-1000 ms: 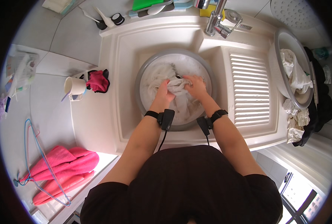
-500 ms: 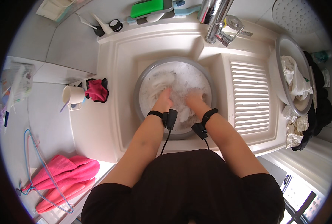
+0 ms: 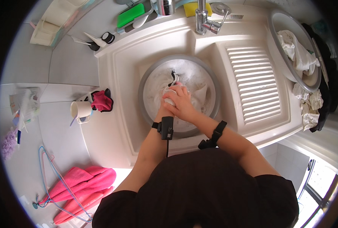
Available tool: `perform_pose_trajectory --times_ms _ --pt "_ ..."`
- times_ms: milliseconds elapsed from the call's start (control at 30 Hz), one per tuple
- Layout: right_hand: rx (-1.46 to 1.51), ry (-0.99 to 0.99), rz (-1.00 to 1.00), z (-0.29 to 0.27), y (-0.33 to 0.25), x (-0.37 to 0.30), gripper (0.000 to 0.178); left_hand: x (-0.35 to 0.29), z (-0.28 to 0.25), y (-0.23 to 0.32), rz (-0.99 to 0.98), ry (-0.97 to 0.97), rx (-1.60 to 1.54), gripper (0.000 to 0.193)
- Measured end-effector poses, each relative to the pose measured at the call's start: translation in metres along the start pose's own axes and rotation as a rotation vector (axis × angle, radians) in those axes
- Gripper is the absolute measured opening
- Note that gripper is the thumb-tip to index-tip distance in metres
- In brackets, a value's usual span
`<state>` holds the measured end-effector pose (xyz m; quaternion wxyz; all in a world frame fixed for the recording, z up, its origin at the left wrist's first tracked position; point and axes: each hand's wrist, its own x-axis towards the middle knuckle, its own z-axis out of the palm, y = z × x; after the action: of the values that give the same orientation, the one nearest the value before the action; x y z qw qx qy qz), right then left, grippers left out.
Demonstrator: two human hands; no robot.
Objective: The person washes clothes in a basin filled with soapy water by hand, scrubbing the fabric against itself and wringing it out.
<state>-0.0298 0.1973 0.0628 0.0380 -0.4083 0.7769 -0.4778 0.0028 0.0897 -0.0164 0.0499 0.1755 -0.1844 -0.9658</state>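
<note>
A round basin [image 3: 216, 91] with a grey rim stands in the pale sink, filled with cloudy, sudsy water [image 3: 193, 72]. My two hands are together over its middle. My right hand [image 3: 181, 102] lies across my left hand [image 3: 166, 109], fingers bent around a bunched wet white cloth [image 3: 170, 93]. The left hand's fingers are mostly hidden under the right hand and the cloth, which they grip too. A black-and-white strip [image 3: 173, 77] sticks up past the fingers. More pale fabric [image 3: 201, 94] shows in the suds to the right.
A ribbed washboard [image 3: 254, 83] is moulded into the sink's right side. Beyond it, a grey tub [image 3: 277, 38] holds white clothes. The tap [image 3: 201, 21] rises at the back. A mug [image 3: 80, 110] and a dark-red cloth [image 3: 101, 100] sit at left, with pink towels [image 3: 83, 182] nearer.
My hands were apart and under the suds; now they are raised and joined over the bunched white cloth. The black-and-white strip has come into sight. The whole view has turned slightly.
</note>
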Motion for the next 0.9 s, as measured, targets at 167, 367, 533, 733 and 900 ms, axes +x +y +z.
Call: perform_pose_trajectory --times_ms 167,367,533,733,900 --pt "-0.029 -0.090 0.092 0.002 0.008 0.007 0.021 -0.007 -0.016 -0.001 -0.010 -0.395 0.199 0.031" --pt "-0.420 -0.611 0.405 -0.003 0.012 0.034 0.022 -0.026 -0.001 0.005 0.098 0.004 0.933 0.031" --pt "-0.032 -0.267 0.759 -0.002 0.068 0.056 0.029 0.004 -0.003 0.004 -0.049 0.167 0.607 0.035" --pt "-0.003 -0.155 0.412 -0.012 0.144 0.008 0.037 0.015 0.018 0.020 -0.314 0.619 0.106 0.044" --pt "-0.427 -0.688 0.337 0.006 0.123 -0.012 0.040 0.023 -0.032 0.012 -0.351 0.505 -0.057 0.043"
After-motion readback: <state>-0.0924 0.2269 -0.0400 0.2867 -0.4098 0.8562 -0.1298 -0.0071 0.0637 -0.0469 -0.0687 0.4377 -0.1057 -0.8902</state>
